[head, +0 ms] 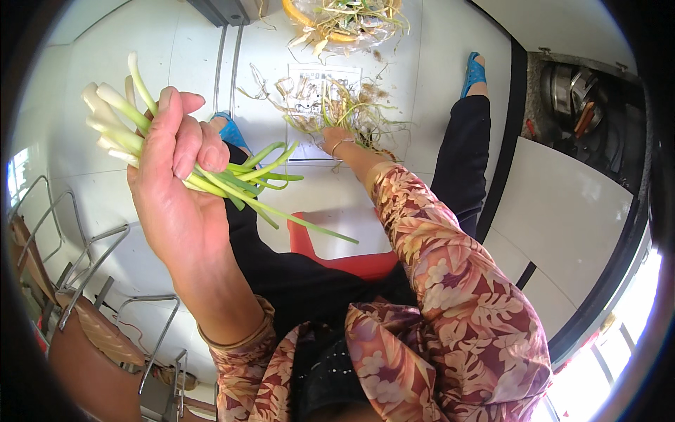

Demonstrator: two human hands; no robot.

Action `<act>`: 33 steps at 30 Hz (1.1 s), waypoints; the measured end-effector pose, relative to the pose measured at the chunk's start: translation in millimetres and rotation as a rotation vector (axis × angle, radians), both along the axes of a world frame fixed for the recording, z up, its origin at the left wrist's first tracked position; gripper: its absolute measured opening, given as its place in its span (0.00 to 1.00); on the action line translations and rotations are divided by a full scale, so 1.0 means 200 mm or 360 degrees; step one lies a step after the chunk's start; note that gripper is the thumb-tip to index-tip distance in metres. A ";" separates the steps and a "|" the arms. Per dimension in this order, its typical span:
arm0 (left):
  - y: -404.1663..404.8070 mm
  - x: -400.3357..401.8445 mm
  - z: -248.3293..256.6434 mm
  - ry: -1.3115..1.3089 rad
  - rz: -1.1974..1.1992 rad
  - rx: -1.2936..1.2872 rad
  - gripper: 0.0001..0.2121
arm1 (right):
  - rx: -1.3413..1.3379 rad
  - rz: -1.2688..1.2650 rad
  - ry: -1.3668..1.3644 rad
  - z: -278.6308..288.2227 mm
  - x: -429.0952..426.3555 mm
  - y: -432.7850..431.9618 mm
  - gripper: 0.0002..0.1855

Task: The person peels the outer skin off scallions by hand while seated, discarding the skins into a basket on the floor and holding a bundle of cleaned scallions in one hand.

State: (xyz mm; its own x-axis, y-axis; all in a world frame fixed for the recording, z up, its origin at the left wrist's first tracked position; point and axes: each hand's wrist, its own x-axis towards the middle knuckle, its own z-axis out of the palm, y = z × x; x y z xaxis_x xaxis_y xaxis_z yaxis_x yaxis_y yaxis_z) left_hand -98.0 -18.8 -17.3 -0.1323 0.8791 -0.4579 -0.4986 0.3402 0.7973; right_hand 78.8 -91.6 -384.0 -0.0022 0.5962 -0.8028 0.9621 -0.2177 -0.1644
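My left hand [179, 179] is raised at the left with its fingers curled around a bunch of scallions [124, 138]. Their peeled white bulb ends point up and left, while the green leaves [248, 182] trail out to the right below my fingers. My right hand [336, 140], with a bracelet at the wrist, reaches down to a loose heap of thin scallions and dry leaves [343, 108]. That heap lies over a printed paper sheet [301, 150] on the tiled floor. The right fingertips are hidden, so whether they grip anything is unclear.
Beyond the heap stands a yellow-rimmed container [296, 16] with plastic and withered trimmings. A red plastic stool [358, 264] is under me. Metal-framed chairs [105, 237] stand at left; at right, an open cabinet holds pots [575, 95]. My feet wear blue sandals [469, 74].
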 end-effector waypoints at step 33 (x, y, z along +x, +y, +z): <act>-0.01 -0.05 -0.01 -0.0158 -0.0034 0.0007 0.07 | 0.1961 -0.0870 0.1289 1.65 0.32 0.99 0.14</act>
